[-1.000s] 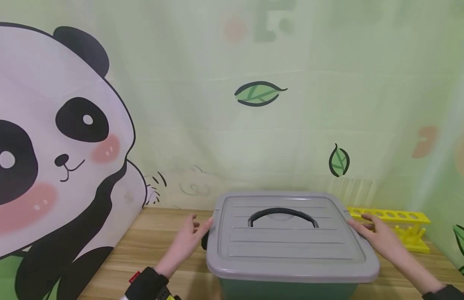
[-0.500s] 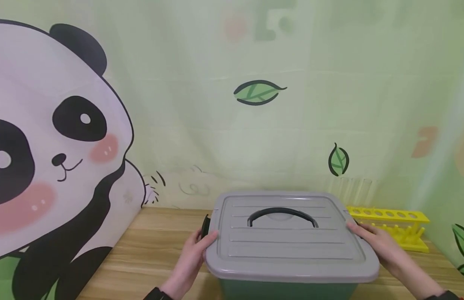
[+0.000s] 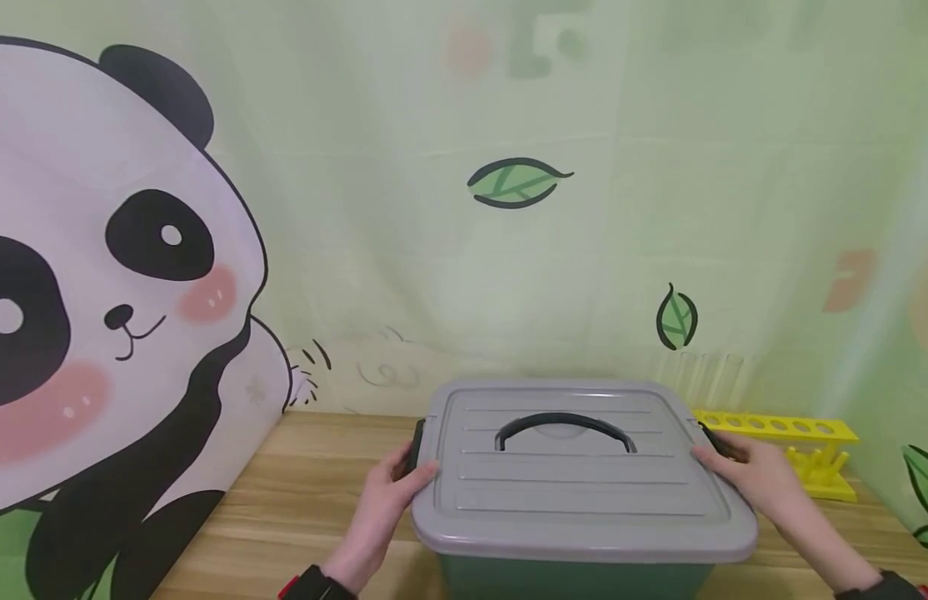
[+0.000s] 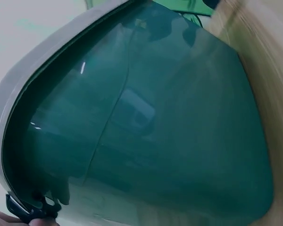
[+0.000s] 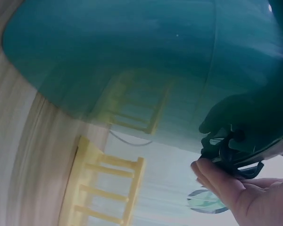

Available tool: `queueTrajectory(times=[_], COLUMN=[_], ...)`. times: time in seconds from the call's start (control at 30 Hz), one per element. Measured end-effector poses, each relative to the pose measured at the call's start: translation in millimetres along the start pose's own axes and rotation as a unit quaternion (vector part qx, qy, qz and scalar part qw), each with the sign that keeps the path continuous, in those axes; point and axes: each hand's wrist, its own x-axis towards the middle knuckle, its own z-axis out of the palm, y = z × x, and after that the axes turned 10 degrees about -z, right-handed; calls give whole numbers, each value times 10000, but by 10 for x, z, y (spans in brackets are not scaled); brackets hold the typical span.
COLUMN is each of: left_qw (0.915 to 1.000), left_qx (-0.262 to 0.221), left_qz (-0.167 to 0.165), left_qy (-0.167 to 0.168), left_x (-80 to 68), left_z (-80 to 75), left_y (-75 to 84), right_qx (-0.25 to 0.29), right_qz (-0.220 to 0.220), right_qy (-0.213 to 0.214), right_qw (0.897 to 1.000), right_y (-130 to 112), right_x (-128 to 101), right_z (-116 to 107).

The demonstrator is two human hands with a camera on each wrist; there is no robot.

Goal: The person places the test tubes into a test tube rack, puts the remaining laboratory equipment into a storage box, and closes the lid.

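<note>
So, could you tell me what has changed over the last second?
The left hand moved in from the table to the box's left clip; the right hand shifted onto the right clip, now flipped up. The grey lid, box and yellow rack stayed put.

Looking like a kids' classroom or playroom corner doubling as a little science station. A big cartoon panda is covering the pale green backdrop, with painted leaves floating around it (very nursery vibes). A yellow test tube rack holding clear tubes is sitting on the wood-grain table, beside a lidded storage bin.
</note>
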Motion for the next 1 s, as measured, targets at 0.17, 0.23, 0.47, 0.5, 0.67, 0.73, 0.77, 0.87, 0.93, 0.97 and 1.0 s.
queueTrajectory(times=[0.17, 0.23, 0.47, 0.5, 0.67, 0.73, 0.77, 0.87, 0.93, 0.97, 1.0], left_qw=[9975, 9963, 9934, 9911, 9745, 9682, 9673, 9593, 9599, 9601, 9574], left_qx=[630, 765, 971, 1134, 2036, 2303, 2351, 2659, 2667, 2672, 2750], left_qz=[273, 329, 513, 601, 845, 873, 850, 845, 772, 732, 762], left_qy=[182, 233, 323, 353, 429, 436, 423, 435, 400, 395, 433], left_x=[20, 32, 23, 23, 32, 34, 36, 48, 72, 90, 114], left_z=[59, 74, 85, 87, 91, 87, 80, 39, -11, -47, -92], left_y=[19, 23, 35, 41, 86, 98, 105, 119, 130, 138, 144], right_qx=[-628, -697, -720, -789, -1155, -1269, -1273, -1353, -1264, -1242, -1220], right_qz=[-343, -339, -271, -304, -496, -516, -484, -509, -501, -513, -550], right_qy=[127, 113, 120, 120, 107, 67, 48, -11, -87, -137, -184], right_qw=[9974, 9969, 9970, 9963, 9920, 9905, 9907, 9895, 9907, 9908, 9908], right_y=[-21, -21, -37, -50, -139, -166, -174, -189, -185, -174, -160], right_x=[-1, -7, -18, -18, -24, -22, -21, -5, -1, 2, 5], right_z=[6, 11, 21, 24, 64, 82, 91, 105, 93, 79, 60])
